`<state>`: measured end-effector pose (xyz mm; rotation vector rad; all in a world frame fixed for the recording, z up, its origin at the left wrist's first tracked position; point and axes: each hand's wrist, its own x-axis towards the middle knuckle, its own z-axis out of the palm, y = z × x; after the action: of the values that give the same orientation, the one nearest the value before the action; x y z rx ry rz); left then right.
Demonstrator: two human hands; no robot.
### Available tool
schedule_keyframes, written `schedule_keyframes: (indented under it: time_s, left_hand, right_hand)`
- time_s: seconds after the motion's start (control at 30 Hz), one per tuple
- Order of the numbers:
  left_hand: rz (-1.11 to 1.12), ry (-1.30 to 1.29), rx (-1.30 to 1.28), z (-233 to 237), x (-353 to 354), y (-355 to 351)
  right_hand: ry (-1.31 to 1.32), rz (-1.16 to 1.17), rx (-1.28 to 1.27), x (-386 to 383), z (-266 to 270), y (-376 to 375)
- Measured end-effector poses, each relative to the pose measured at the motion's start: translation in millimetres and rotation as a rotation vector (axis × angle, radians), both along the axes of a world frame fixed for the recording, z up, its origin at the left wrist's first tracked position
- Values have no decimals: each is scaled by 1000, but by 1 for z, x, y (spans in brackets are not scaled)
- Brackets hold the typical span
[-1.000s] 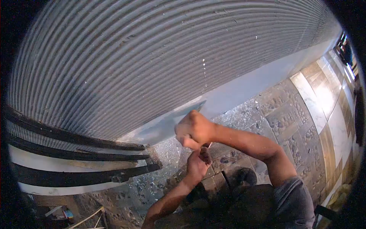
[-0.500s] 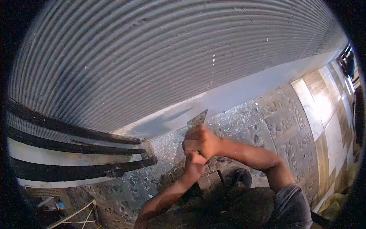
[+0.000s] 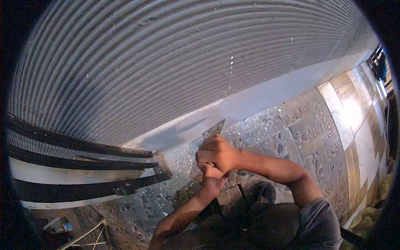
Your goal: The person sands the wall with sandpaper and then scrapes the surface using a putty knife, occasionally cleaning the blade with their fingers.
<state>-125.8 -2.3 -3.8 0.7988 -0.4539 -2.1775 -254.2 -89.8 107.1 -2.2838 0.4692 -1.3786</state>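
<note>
Metal scraper [image 3: 214, 129], its flat, angular grey blade pointing away from the person, near the foot of a grey, ridged wall [image 3: 187, 62].

The right hand [image 3: 218, 152] is clenched around the scraper, its handle hidden in the fist. The left hand [image 3: 213, 179] meets it from below, nearer the body; its fingers are hidden, so its grip cannot be told. Keeping the hands together behind the blade probably steadies it and adds force. The blade aims towards a smooth, pale band [image 3: 262, 98] along the wall's lower edge; whether it touches is unclear. White flecks [image 3: 260, 123] litter the adjoining edge of the brown-grey, patterned floor [image 3: 308, 121].
</note>
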Motion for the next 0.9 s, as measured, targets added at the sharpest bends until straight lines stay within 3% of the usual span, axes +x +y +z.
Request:
schedule_keyframes:
  time_s: [0.03,0.1,0.13,0.2,0.23,0.3,0.43,0.5,0.53,0.63,0.8,0.9]
  left_hand:
    - [0,-1,1,2,2,-2]
    - [95,355,356,8,3,-8]
    - [93,354,357,12,-1,-6]
    - [55,-62,-70,20,-10,-1]
    - [52,-59,-67,17,-9,-2]
    - [-16,-760,-1017,9,-2,-6]
    - [51,-678,-877,28,-3,-9]
    - [32,-894,-1188,33,2,-15]
    - [30,-890,-1188,32,2,-15]
    - [75,-783,-1090,29,1,-15]
    - [-75,-88,-243,47,9,-34]
    - [-139,307,281,74,22,-59]
  right_hand:
    - [18,-19,5,0,2,1]
    - [36,-40,12,0,1,2]
    - [46,-48,4,1,0,3]
    - [59,-61,0,2,-1,4]
    - [24,-32,8,2,0,4]
    - [-13,-7,16,2,4,5]
    - [21,10,27,1,3,7]
    - [55,21,42,1,1,7]
    - [24,11,31,3,1,8]
    - [-10,3,38,6,-1,11]
    - [-67,86,56,11,-1,28]
    - [52,142,7,14,-6,39]
